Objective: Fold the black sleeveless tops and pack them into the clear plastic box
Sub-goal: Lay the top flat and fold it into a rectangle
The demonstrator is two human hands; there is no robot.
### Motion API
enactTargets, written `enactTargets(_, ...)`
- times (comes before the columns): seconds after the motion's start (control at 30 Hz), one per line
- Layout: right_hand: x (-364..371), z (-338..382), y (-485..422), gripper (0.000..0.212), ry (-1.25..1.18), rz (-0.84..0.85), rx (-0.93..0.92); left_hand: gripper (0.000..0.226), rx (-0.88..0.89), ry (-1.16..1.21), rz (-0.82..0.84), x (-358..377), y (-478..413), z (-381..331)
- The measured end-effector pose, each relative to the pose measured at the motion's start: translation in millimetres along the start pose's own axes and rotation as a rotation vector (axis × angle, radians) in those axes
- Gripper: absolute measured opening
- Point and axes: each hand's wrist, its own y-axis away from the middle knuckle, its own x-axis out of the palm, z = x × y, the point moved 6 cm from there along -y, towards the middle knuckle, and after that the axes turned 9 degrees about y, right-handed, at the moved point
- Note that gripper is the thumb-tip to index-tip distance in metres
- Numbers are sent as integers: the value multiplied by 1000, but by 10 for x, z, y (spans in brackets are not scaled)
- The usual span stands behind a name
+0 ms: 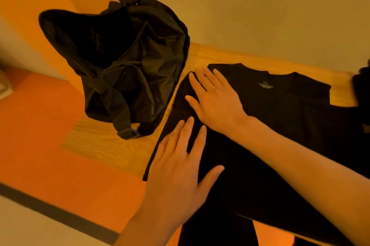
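Note:
A black sleeveless top [280, 109] lies spread on the wooden table [112, 145], neckline with a small printed label toward the wall. Its left side is folded over in a long strip. My right hand [214, 99] lies flat with straight fingers on the upper part of that strip. My left hand [180, 165] presses flat on the lower part, fingers spread. The top's hem hangs over the near table edge. No clear plastic box is in view.
An open black fabric bag [128, 59] with a strap and buckle stands on the table just left of the top. More dark cloth [362, 85] shows at the right edge. A pale wall runs behind the table; orange floor lies to the left.

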Motion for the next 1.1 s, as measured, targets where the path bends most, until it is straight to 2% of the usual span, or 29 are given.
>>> enactTargets(0.07,116,-57,-51,75,-76,132,50,84,11,-82,84,119,-17,53)
enactTargets(0.17,193,-115,-137,80,-82,186,67,85,-16,-121,93,152,39,132)
enactTargets(0.3,36,-138,-66,77,-94,135,30,85,-27,-149,103,166,93,161)
enactTargets(0.4,-176,-339,366,74,-106,52,151,85,-40,-165,142,177,126,217)
enactTargets(0.5,-222,-442,1084,74,-72,101,232,89,-62,-147,157,146,150,208)
enactTargets(0.6,-185,-628,1708,73,-21,151,324,94,-105,-28,86,17,4,69)
enactTargets(0.67,-167,-846,2002,74,-1,175,444,89,-37,29,23,-60,-203,-120)
enactTargets(0.8,-72,-1130,2344,75,-6,225,550,79,100,-101,60,140,-734,-285)
enactTargets(1.1,38,-1207,2685,73,-133,239,631,90,-58,-199,46,261,-1033,28)
